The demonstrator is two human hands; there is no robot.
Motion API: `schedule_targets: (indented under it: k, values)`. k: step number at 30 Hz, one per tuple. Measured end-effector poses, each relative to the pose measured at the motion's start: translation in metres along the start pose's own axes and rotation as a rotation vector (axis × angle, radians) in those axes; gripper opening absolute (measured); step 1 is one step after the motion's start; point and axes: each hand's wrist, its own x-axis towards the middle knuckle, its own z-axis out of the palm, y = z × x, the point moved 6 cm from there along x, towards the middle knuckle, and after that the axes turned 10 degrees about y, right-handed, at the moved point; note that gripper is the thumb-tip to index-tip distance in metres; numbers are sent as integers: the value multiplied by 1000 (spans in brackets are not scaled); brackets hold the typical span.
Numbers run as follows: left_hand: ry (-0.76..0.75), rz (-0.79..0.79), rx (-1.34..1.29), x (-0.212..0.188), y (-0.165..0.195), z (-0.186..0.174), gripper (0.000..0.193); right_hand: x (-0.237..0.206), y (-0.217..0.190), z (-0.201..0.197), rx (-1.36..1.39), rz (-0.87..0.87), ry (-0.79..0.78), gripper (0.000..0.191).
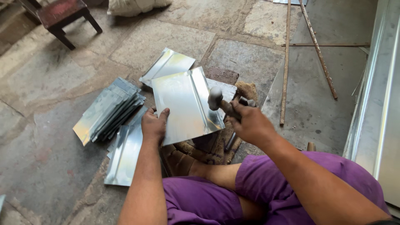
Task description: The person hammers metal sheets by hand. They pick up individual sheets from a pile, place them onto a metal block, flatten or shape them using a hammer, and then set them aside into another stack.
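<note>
Purple-clad legs point(266, 187) fill the near edge. The left hand point(154, 125) pins the near-left edge of a creased metal sheet point(183, 104), fingers flat on top. The right hand point(250, 125) is closed around a hammer point(221, 102), whose head seems to touch the sheet's fold. A stack of sheets point(110, 109) lies to the left.

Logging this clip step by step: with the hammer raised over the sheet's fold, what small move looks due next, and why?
Probably a short downward strike on the raised fold. The right hand holds the hammer with its head just above the ridge of the metal sheet, while the left hand presses the sheet's near edge to steady it. Everything looks set for a blow, though I can't be sure.
</note>
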Motion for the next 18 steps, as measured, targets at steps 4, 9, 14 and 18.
schedule_targets:
  k: [4, 9, 14, 18]
  values:
    - [-45, -101, -163, 1, -4, 2, 32, -12, -23, -58, 321, -268, 296, 48]
    - [-38, -85, -55, 4, -3, 0, 33, -47, -30, -101, 458, -702, 785, 28]
    - [-67, -137, -94, -2, 3, 3, 33, -17, -32, -40, 286, -553, 452, 28]
    - [-50, -37, -31, -2, 9, -2, 31, 5, -8, -24, 211, -13, 111, 55]
